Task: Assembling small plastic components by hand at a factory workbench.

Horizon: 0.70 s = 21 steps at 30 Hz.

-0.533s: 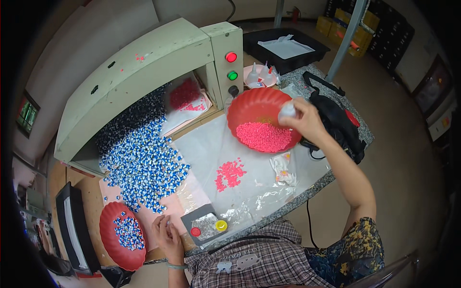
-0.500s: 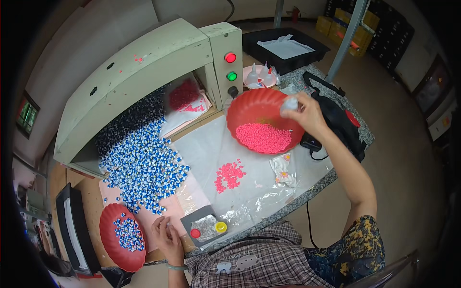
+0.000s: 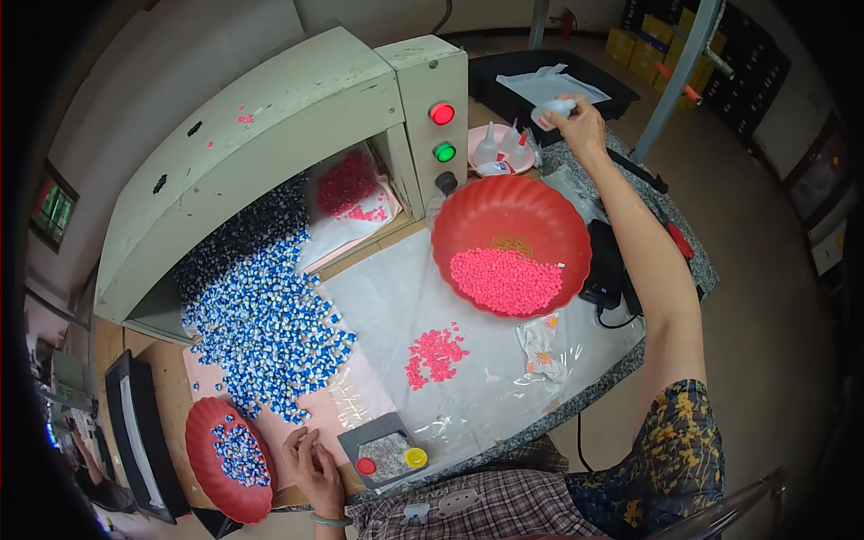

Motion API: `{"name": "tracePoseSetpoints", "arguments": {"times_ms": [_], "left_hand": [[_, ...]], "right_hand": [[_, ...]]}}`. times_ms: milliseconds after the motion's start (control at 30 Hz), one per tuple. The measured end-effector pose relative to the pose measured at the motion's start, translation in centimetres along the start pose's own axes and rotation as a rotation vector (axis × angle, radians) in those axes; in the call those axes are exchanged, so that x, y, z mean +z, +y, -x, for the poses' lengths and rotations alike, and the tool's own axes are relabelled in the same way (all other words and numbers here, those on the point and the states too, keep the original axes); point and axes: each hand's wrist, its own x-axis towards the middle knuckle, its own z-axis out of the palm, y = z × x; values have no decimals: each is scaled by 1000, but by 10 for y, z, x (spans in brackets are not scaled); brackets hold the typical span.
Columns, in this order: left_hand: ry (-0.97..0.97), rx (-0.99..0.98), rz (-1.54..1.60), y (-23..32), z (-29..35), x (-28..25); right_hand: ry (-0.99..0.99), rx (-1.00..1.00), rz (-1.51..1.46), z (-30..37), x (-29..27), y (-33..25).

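My right hand [image 3: 585, 130] reaches far across the table and holds a small white squeeze bottle [image 3: 552, 110] above a pink dish [image 3: 486, 139] that carries more small bottles. Just below it sits a big red bowl [image 3: 468, 220] half full of small pink pieces [image 3: 506, 281]. My left hand [image 3: 313, 461] rests near the table's front edge, fingers loosely apart, holding nothing. It lies between a small red bowl [image 3: 205, 468] of blue-and-white pieces and a grey tray [image 3: 360, 438] with a red and a yellow cap.
A pale green machine [image 3: 261, 135] with a red and a green button stands at the back. A large heap of blue-and-white pieces [image 3: 261, 315] spills from its opening. A small pile of pink pieces [image 3: 435, 353] lies on clear plastic sheeting. Black cables and a black tray lie right.
My right hand has lifted away from the big red bowl's rim and moved back toward the pink dish, still holding the white bottle. My left hand has stayed put.
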Motion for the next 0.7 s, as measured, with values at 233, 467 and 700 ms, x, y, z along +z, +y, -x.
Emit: {"name": "tracePoseSetpoints", "arguments": {"times_ms": [233, 467, 700], "left_hand": [[-5, -28, -12, 4, -2, 1], [-24, -73, -4, 6, -2, -1], [-46, -114, 1, 9, -6, 1]], "right_hand": [[-143, -213, 114, -47, 48, -44], [-476, -194, 435, -67, 92, -34], [-574, -207, 581, -73, 120, -9]]}}
